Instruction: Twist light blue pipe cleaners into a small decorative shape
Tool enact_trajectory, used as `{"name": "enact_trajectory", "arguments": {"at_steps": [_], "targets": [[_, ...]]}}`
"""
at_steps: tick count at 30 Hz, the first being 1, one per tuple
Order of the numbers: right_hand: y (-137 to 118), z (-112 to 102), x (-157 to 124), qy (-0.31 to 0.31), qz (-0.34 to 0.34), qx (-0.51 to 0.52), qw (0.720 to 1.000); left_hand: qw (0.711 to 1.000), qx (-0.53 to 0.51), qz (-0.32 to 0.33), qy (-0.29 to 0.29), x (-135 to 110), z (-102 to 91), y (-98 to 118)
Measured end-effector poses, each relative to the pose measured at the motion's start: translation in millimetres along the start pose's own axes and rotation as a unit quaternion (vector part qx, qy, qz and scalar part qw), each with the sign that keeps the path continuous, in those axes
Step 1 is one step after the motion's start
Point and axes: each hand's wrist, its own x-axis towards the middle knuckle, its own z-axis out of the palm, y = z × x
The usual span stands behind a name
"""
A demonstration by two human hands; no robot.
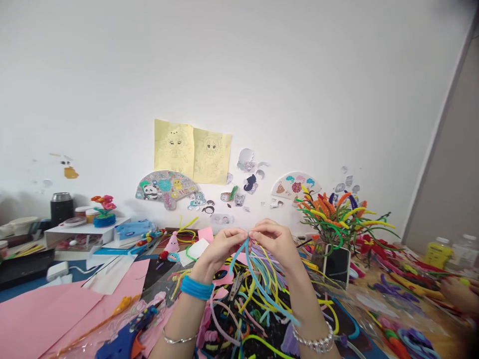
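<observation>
My left hand (229,245) and my right hand (275,244) meet above the cluttered table, fingertips pinched together. Between them is the upper part of a light blue pipe cleaner (251,267), whose lengths hang down below the fingers. The exact point of the pinch is hidden by the fingers. Behind and below hang or lie more pipe cleaners (276,274) in yellow, blue and lilac. A blue coiled band (196,287) circles my left wrist. Under my hands, a pair of scissors (236,283) lies partly covered among the scraps.
A blue glue gun (121,344) lies at the front left, near pink sheets (48,314). A phone (337,267) leans against a vase of pipe-cleaner flowers (333,214). A yellow bottle (437,253) stands at right. Another person's hand (458,294) is blurred at the right edge.
</observation>
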Motion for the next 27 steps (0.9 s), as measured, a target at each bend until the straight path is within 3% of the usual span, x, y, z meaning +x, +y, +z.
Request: {"name": "enact_trajectory", "arguments": {"at_steps": [8,15,17,20,22,25,27], "targets": [[-4.0,-2.7,-0.6,-0.069,-0.010,-0.005,0.998,0.994,0.107,0.016,-0.009,-3.6,-1.1,6.4],[-7.0,11.1,-1.1,0.030,-0.089,-0.142,0.985,0.983,0.174,0.061,0.003,-6.3,9.5,13.5],[-5.9,15.3,-0.8,0.056,-0.111,-0.169,0.978,0.964,0.242,0.104,0.043,-7.4,12.5,16.6],[-4.0,15.5,-0.2,0.070,-0.157,-0.214,0.962,0.894,0.388,0.189,0.119,-9.1,14.3,20.3],[-3.7,11.6,0.0,0.058,-0.198,-0.244,0.948,0.856,0.446,0.225,0.134,-10.2,13.8,22.2],[-4.8,4.1,-0.1,0.030,-0.228,-0.246,0.942,0.840,0.466,0.250,0.122,-12.3,12.5,24.6],[-5.6,1.3,-0.6,0.029,-0.208,-0.216,0.954,0.827,0.478,0.271,0.122,-14.2,12.8,25.9]]}}
